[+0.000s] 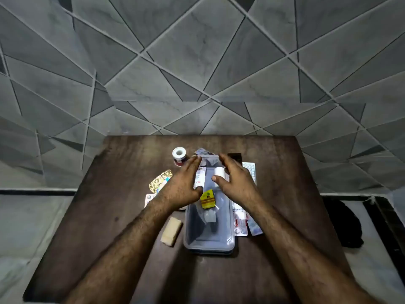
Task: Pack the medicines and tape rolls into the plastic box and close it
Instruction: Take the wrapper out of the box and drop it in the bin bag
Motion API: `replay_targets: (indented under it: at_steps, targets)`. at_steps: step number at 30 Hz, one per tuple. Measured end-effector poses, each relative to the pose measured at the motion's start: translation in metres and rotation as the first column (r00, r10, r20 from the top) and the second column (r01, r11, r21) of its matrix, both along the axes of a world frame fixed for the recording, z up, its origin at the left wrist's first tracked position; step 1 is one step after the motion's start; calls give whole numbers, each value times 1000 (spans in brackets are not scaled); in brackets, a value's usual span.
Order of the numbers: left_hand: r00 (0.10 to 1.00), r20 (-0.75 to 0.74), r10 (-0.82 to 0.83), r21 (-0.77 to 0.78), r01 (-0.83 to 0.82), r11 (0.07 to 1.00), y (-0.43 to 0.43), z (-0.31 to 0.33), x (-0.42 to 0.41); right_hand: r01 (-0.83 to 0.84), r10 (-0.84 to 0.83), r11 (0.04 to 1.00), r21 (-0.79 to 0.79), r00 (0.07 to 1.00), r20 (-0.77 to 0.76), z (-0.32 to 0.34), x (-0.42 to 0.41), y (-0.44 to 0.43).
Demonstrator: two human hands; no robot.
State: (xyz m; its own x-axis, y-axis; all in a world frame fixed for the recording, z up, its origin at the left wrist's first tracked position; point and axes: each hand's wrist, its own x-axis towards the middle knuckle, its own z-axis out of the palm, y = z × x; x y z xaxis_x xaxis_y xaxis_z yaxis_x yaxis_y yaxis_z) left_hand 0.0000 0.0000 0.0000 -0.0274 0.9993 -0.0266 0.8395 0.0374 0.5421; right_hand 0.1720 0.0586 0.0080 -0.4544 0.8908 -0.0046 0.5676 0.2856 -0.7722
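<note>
The translucent grey plastic box (221, 238) stands open at the table's middle. Inside lie a yellow sachet (207, 198) and a clear packet. My right hand (236, 183) hovers over the box's far end and pinches a small white tape roll (219, 171) between thumb and fingers. My left hand (183, 185) is at the box's far left, fingers straight, thumb touching a white medicine carton (201, 176); whether it grips it is unclear. A second white tape roll (179, 152) sits on a red jar (179, 162) behind.
A gold blister pack (159, 179), a white strip (149, 198) and a beige bandage roll (172, 231) lie left of the box. Several blister strips (242, 224) lie along its right side, one more (250, 168) further back. A black object (344, 224) lies on the floor, right.
</note>
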Motion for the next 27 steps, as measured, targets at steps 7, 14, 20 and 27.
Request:
replay_targets:
  at_steps: [7,14,20,27]
  targets:
    - [962,-262,-77,-182,29,983,-5,-34,-1,-61,76,990,-126,990,115,-35,-12,1]
    - [880,-450,-153,-290,18,957,-10,-51,11,-147,191,973,-177,944,269,-67,-24,5]
    - [843,-522,-133,-281,-23,959,-8,-60,15,-221,304,946,-237,856,418,-80,-34,6]
    - [838,-530,-127,-298,-44,954,-8,-70,15,-317,365,931,-184,755,545,-93,-40,2]
